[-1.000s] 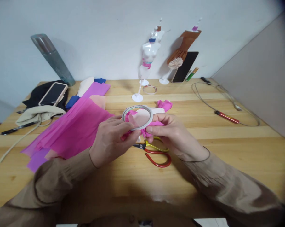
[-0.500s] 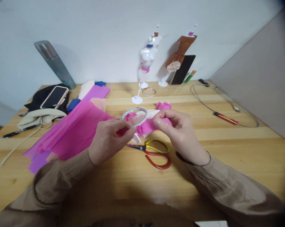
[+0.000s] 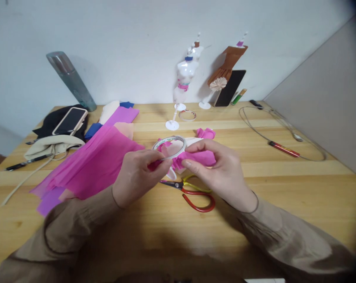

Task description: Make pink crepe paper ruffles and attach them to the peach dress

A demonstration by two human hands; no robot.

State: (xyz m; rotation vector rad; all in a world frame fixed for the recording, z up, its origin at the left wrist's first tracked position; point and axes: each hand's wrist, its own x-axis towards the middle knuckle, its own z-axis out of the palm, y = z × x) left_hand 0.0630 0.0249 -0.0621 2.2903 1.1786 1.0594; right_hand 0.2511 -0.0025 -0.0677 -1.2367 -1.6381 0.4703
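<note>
Beyond left grip (image 3: 138, 171), tape roll (image 3: 168, 139), near edge pinched; right grip (image 3: 225, 171): hold unclear.

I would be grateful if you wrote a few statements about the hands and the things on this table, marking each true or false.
1. The left hand holds a tape roll. True.
2. The right hand grips the scissors. False: the scissors lie on the table, and the right hand is beside the tape roll.
3. The pale-cased phone lies on black cloth. True.
4. The tall bottle is at the table's right end. False: the bottle is toward the left, near the wall.
</note>
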